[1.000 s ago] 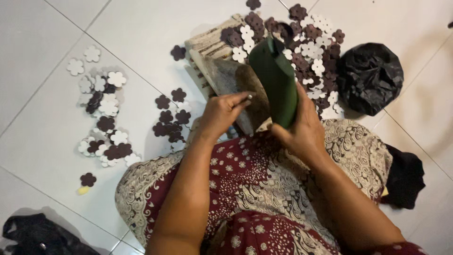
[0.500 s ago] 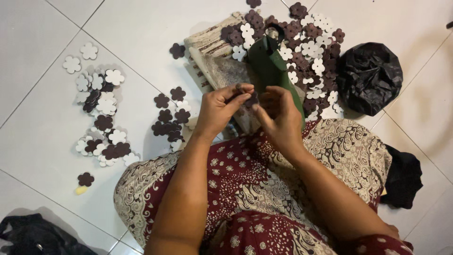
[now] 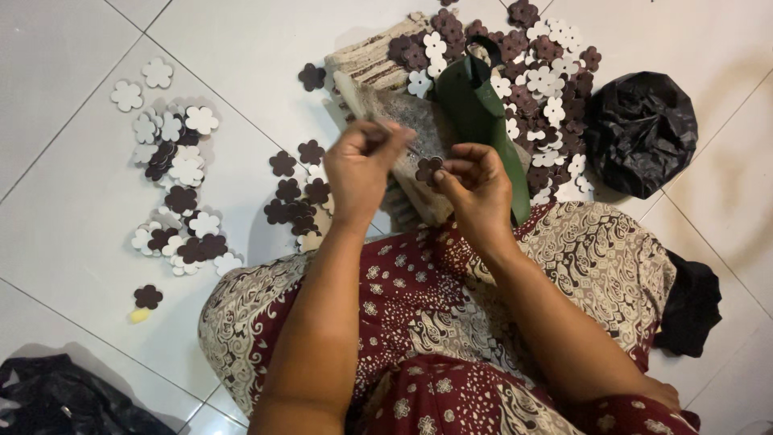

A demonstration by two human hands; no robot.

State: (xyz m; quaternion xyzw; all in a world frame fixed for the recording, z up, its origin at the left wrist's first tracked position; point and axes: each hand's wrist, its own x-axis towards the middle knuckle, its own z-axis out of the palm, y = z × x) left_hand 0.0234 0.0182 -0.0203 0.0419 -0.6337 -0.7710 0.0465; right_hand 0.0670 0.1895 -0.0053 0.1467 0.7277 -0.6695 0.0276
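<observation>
Your right hand pinches 1 brown flower piece; your left hand is closed, apparently on something thin. Keep the piece steady near the green sheet.

Two hands; one green bag; three black bags; one yellow bit; flower cutouts too many to count

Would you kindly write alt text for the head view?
Seated on a white tiled floor, a person's right hand pinches a dark flower-shaped piece while the left hand is closed beside it. Dark and white flower pieces lie scattered around.
</observation>
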